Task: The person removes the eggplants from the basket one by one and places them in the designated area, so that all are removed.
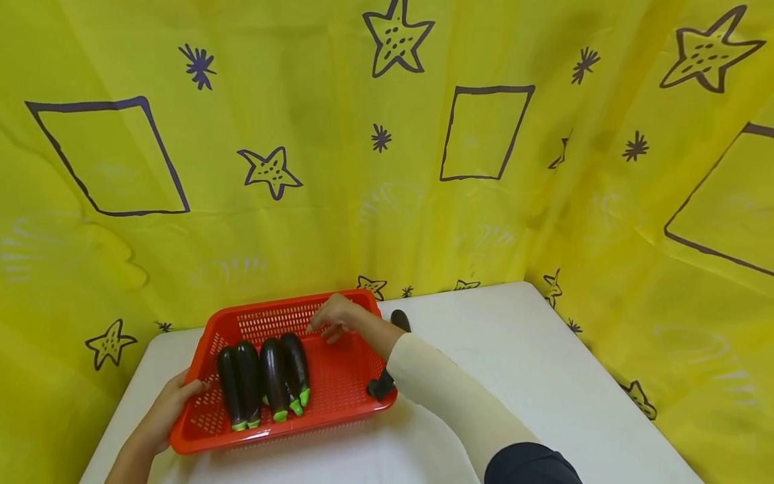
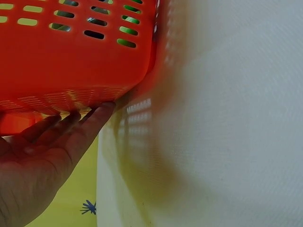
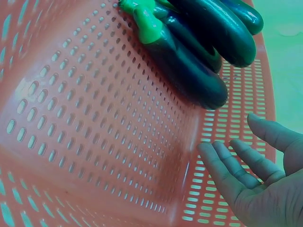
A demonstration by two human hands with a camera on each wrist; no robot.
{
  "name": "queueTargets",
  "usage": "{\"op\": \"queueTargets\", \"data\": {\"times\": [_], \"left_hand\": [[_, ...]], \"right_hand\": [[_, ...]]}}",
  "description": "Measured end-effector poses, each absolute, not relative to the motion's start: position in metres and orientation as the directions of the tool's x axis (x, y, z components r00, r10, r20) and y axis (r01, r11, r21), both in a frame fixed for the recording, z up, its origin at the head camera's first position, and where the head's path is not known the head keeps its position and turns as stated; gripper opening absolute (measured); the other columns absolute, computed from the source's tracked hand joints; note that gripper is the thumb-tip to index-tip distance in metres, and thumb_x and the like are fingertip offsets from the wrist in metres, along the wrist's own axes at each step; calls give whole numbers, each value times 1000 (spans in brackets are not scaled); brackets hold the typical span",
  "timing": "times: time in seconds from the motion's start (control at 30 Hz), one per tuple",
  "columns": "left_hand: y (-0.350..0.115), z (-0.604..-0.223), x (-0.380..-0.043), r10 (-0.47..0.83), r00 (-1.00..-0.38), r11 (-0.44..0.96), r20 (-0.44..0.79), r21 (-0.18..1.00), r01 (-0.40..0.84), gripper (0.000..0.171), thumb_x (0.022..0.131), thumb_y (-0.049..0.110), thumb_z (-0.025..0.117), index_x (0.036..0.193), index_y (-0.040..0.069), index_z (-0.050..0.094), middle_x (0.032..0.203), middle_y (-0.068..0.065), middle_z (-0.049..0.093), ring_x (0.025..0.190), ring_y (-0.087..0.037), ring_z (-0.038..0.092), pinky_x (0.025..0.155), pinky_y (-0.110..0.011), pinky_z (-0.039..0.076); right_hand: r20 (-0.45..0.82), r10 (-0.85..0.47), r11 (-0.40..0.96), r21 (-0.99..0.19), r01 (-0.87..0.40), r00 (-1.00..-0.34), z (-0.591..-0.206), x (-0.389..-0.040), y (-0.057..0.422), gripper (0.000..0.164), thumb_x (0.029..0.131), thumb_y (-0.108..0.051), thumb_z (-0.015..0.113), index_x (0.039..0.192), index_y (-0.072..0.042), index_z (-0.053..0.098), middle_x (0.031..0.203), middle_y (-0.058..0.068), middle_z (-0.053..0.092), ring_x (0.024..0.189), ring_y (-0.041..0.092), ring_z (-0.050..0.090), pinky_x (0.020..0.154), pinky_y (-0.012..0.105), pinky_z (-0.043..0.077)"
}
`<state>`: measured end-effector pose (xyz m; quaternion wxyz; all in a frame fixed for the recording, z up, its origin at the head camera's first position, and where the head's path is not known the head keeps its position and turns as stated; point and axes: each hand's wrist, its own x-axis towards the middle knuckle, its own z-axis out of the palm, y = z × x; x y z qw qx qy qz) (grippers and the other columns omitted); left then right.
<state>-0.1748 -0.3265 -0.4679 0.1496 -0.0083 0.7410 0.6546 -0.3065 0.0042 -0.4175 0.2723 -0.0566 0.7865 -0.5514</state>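
A red perforated plastic basket (image 1: 338,418) holds several dark purple eggplants (image 1: 273,376) with green stems, lying side by side in its left half. My left hand (image 1: 166,410) grips the basket's left side, thumb over the rim; in the left wrist view its fingers (image 2: 90,125) extend under the basket, which is off the table at that corner. Above the right half of the basket hovers my right hand (image 1: 335,316), holding nothing. The right wrist view shows its fingers loosely spread near the perforated wall, apart from the nearest eggplant (image 3: 189,75).
The basket is over a white table (image 1: 484,336). Yellow patterned sheeting (image 1: 326,202) rises behind and beside the table. A dark rounded object (image 1: 400,319) shows beyond my right forearm, and a black item (image 1: 381,386) appears at the basket's right edge; their kinds are unclear.
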Motion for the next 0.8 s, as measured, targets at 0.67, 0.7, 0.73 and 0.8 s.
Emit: {"op": "queueTargets", "data": {"times": [0.67,0.7,0.73,0.8], "left_hand": [[-325,-468,-177,177,-957,126,-229,970,-209,56,105,6,36,152,-17,17,121,-10,63,98,-19,69,83,-46,63],[-325,-468,-177,176,-956,126,-235,968,-215,56,105,6,35,153,-17,16,121,-10,64,98,-19,69,83,-46,63],[-325,-468,-176,173,-955,123,-240,968,-220,56,105,6,35,153,-17,16,121,-10,64,98,-20,70,83,-47,63],[-325,-469,-176,169,-955,122,-245,966,-226,57,105,7,36,153,-16,16,121,-10,64,97,-20,70,83,-47,63]], "right_hand": [[-411,-345,425,-870,250,-844,-423,-312,0,13,88,-2,83,97,6,78,92,11,74,103,43,73,80,50,63],[-416,-343,426,-868,255,-842,-424,-312,-1,13,87,-2,84,96,6,78,91,12,73,102,43,73,79,49,63],[-419,-342,424,-868,260,-841,-425,-311,-2,13,87,-2,84,94,6,78,90,12,72,101,43,74,79,50,63],[-424,-345,415,-869,269,-837,-426,-311,-3,13,87,-2,84,93,6,77,90,13,71,101,44,73,79,50,63]]}}
